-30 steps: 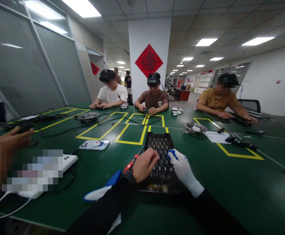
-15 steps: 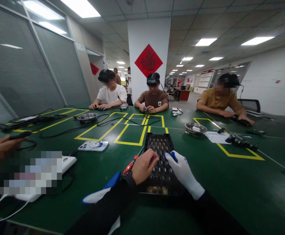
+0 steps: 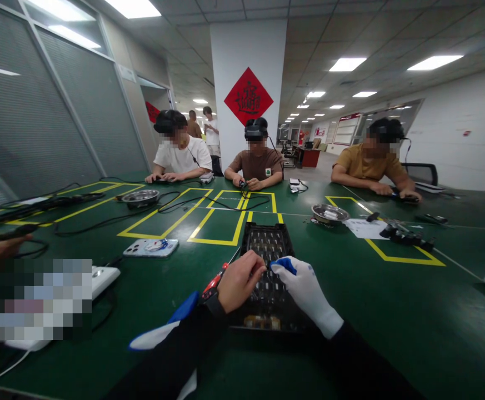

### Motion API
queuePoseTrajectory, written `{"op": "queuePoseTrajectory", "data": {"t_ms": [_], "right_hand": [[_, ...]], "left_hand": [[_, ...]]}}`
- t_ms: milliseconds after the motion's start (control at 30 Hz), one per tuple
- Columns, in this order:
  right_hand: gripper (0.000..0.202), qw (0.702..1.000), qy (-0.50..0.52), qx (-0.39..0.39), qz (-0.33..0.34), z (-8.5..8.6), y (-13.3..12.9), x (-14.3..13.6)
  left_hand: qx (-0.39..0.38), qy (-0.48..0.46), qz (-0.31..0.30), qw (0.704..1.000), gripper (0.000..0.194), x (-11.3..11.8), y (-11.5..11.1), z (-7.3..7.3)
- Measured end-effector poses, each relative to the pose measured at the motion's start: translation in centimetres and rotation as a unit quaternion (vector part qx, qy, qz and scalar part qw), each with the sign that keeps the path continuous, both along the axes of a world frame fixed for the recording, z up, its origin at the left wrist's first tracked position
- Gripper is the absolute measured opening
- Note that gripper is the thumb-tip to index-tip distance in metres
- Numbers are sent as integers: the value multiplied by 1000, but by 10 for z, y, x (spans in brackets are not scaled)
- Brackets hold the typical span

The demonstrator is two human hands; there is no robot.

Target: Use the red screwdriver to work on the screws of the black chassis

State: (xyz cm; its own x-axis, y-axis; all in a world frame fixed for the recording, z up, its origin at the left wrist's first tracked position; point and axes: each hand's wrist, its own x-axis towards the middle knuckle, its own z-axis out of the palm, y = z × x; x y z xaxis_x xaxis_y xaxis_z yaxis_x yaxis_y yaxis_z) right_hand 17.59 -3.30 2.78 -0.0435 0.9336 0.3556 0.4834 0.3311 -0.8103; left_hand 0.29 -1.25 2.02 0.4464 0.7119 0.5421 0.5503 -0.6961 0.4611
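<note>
Bare, with a dark watch at the wrist, my left hand (image 3: 240,280) is over a black tray (image 3: 289,244) with its fingers curled into a pinch. My right hand (image 3: 306,289) wears a white glove with blue fingertips, and its fingers are also pinched together. The fingertips of both hands almost meet above the tray; whatever is between them is too small to make out. Rows of small shiny parts sit in the tray. A red-handled tool (image 3: 215,280) lies beside the tray, partly behind my left wrist. Another blue-and-white glove (image 3: 159,334) lies by my left forearm.
A phone (image 3: 150,248) and a white power strip (image 3: 104,276) lie to the left. Metal bowls (image 3: 141,196) (image 3: 329,213) stand farther back, with paper (image 3: 367,228) near the right one. Cables cross the green table (image 3: 392,322). Co-workers sit opposite; another person's hand (image 3: 0,247) is at far left.
My two hands have drawn slightly closer, bringing their fingertips nearly together over the tray. The whole view has shifted a little, so things sit farther left.
</note>
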Motion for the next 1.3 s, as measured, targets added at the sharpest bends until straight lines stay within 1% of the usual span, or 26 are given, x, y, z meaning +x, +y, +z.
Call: {"op": "queuePoseTrajectory", "data": {"t_ms": [200,400,500,633,767,833,900,1000,1033,1100,1167,1300], "right_hand": [[19,999,22,6,25,3,-2,1],[16,998,25,19,59,4,-6,-3],[16,998,-1,30,64,3,-8,-4],[16,994,-63,53,74,5,-10,-4],[19,989,-108,41,88,13,-8,-3],[19,989,-114,0,99,16,-3,1],[17,982,-120,-82,122,19,3,8],[14,945,-128,-229,193,23,10,20],[15,931,-129,-262,221,24,11,23],[17,906,-135,-305,262,24,12,24],[17,890,-155,-332,271,23,13,21],[15,872,-204,-377,237,16,19,13]], "left_hand": [[13,23,10,1000,18,-4,-1,5],[26,49,10,998,20,-3,-2,4],[31,51,7,998,20,-3,-3,4],[33,44,-5,998,20,-3,-5,5],[35,35,-8,999,20,-4,-4,4],[38,30,-2,999,19,-6,-3,3],[44,25,12,999,20,-8,-1,2],[56,14,48,997,23,-10,1,1],[61,11,62,996,24,-10,1,0],[71,6,85,994,26,-9,0,-1],[78,4,99,992,27,-8,-1,-3],[85,9,109,990,27,-8,-3,-4]]}}
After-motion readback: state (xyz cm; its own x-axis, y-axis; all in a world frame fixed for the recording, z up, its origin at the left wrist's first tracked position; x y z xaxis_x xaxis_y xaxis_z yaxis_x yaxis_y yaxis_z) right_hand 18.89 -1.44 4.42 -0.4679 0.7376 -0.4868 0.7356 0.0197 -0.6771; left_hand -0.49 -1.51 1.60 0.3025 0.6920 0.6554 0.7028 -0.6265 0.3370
